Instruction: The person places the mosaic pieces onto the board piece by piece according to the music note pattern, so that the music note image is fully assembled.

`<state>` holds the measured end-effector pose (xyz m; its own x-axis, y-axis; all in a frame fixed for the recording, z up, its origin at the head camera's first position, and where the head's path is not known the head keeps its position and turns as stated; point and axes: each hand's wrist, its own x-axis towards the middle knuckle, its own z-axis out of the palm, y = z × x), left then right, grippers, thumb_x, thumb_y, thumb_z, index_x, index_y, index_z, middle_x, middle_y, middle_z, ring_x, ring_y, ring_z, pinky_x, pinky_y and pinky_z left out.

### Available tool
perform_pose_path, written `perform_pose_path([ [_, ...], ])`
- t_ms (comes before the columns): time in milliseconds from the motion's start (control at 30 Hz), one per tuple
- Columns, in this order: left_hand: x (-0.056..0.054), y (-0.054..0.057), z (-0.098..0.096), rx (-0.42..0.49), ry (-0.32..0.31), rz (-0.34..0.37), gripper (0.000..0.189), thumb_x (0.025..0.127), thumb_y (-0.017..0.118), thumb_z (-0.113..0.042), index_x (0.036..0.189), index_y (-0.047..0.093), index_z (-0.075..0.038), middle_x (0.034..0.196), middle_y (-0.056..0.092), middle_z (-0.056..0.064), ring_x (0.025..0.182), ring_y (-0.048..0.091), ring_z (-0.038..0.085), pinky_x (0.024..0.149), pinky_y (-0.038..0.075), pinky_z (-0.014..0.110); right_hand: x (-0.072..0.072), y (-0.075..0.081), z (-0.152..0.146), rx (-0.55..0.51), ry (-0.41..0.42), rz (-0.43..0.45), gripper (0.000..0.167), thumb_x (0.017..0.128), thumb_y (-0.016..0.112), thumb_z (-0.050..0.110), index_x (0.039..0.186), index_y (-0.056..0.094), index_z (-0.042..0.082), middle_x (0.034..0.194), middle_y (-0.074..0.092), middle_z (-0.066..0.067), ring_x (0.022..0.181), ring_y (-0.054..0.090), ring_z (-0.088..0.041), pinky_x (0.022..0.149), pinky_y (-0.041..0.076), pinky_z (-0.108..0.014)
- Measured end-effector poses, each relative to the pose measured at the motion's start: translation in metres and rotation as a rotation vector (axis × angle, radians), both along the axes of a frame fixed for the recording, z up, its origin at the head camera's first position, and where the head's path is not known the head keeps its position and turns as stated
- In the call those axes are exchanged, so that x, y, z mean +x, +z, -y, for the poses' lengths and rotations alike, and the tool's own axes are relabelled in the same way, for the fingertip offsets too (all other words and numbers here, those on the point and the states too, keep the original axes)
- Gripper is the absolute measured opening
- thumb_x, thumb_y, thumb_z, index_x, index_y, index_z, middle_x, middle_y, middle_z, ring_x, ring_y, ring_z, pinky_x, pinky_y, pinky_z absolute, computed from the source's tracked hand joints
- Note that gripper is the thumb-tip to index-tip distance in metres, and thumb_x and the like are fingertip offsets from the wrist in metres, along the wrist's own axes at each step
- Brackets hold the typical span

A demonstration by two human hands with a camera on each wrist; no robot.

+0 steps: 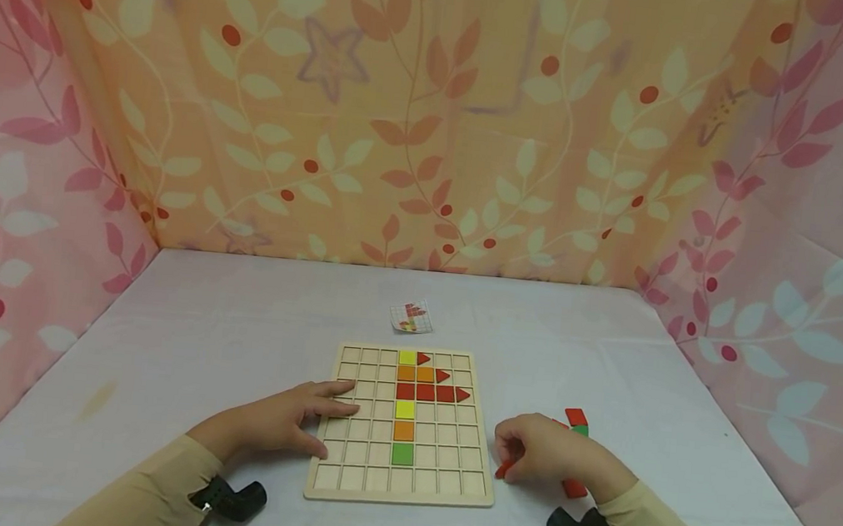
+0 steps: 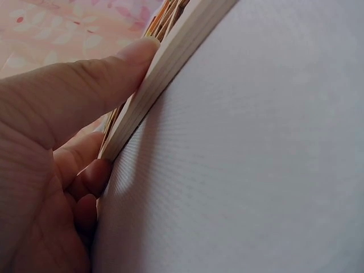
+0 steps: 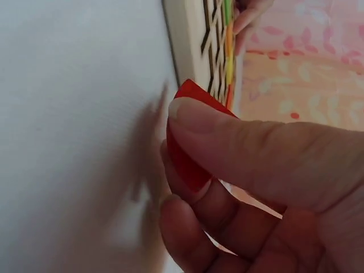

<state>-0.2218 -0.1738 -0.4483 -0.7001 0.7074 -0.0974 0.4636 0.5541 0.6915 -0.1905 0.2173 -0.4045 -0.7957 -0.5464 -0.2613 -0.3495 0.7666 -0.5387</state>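
A wooden grid board lies flat on the table. Yellow, orange, red and green square tiles run down its middle column. Rows near the top extend right and end in red triangles. My left hand rests at the board's left edge, fingers stretched over the grid; in the left wrist view its thumb lies against the wooden rim. To the right of the board, my right hand pinches a red tile between thumb and fingers, close over the table. The thumb covers part of that tile's outline.
Beyond the board lies a small printed card with a coloured grid picture. Loose pieces, including a red tile and a green one, lie around my right hand, partly hidden by it. Patterned curtains surround the white table.
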Motion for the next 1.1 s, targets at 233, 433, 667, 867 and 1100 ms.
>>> perform_pose_path([
  [233, 0.0, 0.002, 0.0, -0.003, -0.003, -0.008, 0.067, 0.072, 0.071, -0.044, 0.133, 0.049, -0.028, 0.151, 0.021, -0.001, 0.137, 0.014, 0.03, 0.104, 0.016, 0.057, -0.006, 0.009, 0.016, -0.074, -0.01, -0.032, 0.017, 0.072, 0.075, 0.009, 0.068, 0.063, 0.02, 0.063, 0.056, 0.011, 0.062, 0.049, -0.008, 0.054, 0.041, -0.023],
  [433, 0.0, 0.003, -0.001, -0.002, -0.007, -0.01, 0.067, 0.072, 0.071, -0.044, 0.133, 0.049, -0.027, 0.151, 0.021, -0.001, 0.137, 0.014, 0.03, 0.104, 0.016, 0.057, -0.004, 0.01, 0.042, -0.115, 0.017, 0.01, 0.014, 0.076, 0.071, 0.005, 0.075, 0.068, 0.019, 0.07, 0.061, 0.01, 0.067, 0.052, -0.007, 0.061, 0.045, -0.022],
  [667, 0.0, 0.004, 0.0, 0.005, -0.012, -0.014, 0.067, 0.072, 0.072, -0.043, 0.133, 0.049, -0.026, 0.151, 0.021, 0.0, 0.137, 0.014, 0.03, 0.104, 0.016, 0.057, 0.001, 0.002, 0.072, -0.18, 0.031, 0.006, 0.016, 0.076, 0.074, 0.012, 0.079, 0.061, 0.02, 0.068, 0.055, 0.009, 0.066, 0.051, -0.007, 0.06, 0.045, -0.022],
  [867, 0.001, 0.002, 0.0, -0.004, -0.004, -0.005, 0.066, 0.073, 0.071, -0.044, 0.133, 0.048, -0.029, 0.151, 0.021, -0.001, 0.138, 0.014, 0.03, 0.104, 0.016, 0.057, 0.005, -0.002, 0.091, -0.248, 0.039, 0.044, 0.017, 0.075, 0.074, 0.009, 0.078, 0.061, 0.017, 0.068, 0.056, 0.009, 0.064, 0.051, -0.005, 0.06, 0.046, -0.02],
  [1100, 0.0, 0.001, 0.0, 0.001, -0.008, -0.01, 0.066, 0.073, 0.071, -0.044, 0.133, 0.048, -0.029, 0.151, 0.021, -0.001, 0.137, 0.014, 0.03, 0.104, 0.016, 0.057, 0.004, -0.008, 0.101, -0.246, 0.049, 0.057, 0.016, 0.074, 0.076, 0.012, 0.077, 0.06, 0.017, 0.066, 0.055, 0.009, 0.063, 0.05, -0.004, 0.06, 0.046, -0.019],
])
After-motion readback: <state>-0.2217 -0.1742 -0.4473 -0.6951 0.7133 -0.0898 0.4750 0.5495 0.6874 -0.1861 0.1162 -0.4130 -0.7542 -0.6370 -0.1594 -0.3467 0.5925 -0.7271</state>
